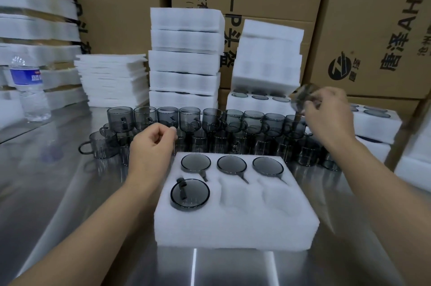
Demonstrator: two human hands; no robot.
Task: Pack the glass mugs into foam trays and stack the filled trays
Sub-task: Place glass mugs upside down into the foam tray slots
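Foam tray stack is standing at upper centre on the steel surface, with a second stack sitting just right of it. Open foam tray is lying at lower centre, holding four mugs: three filling the back row and a front-left mug. Loose grey glass mugs are crowding mid-frame just behind that tray, some stacked two high. Left hand is hovering over them, fingers curled together, gripping nothing. Right hand is clamping a blurred mug at mid right.
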